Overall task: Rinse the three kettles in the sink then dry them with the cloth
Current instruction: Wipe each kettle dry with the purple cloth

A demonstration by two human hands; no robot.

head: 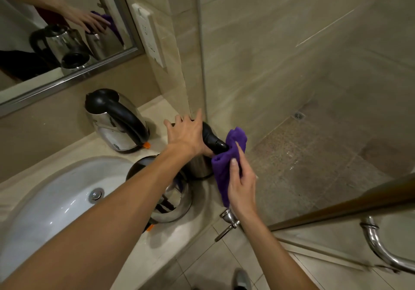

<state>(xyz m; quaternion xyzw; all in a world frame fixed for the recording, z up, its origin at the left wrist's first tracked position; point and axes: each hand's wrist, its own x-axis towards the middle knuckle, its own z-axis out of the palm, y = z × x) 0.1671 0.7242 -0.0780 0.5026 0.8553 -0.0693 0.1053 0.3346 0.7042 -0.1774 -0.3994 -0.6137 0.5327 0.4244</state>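
Kettles, all three, sit out of the sink (56, 195) on the stone counter (179, 238), so rinsing looks done and drying is the step in hand; corner kettle (199, 166) stands upright at the counter's far right, against the glass shower screen (292, 65); left hand (186, 135) lies flat on its lid, fingers splayed and straight, no grasp, just weight on top; my read: that stops it turning or sliding under the wipe; right hand (241, 186) is clenched round a bunched purple cloth (226, 155), pressing it to the upper end of the black handle (213, 142); cloth is wadded, not spread, probably to work into the handle joint where water sits; rear kettle (116, 121) upright below the mirror (45, 31), lid closed, apart from the others; near kettle (177, 202) just beside the basin rim, partly hidden by the left forearm; cannot tell whether either is dry; both seem parked clear of the wiping yet within reach; risk: wet steel on smooth stone could skid.
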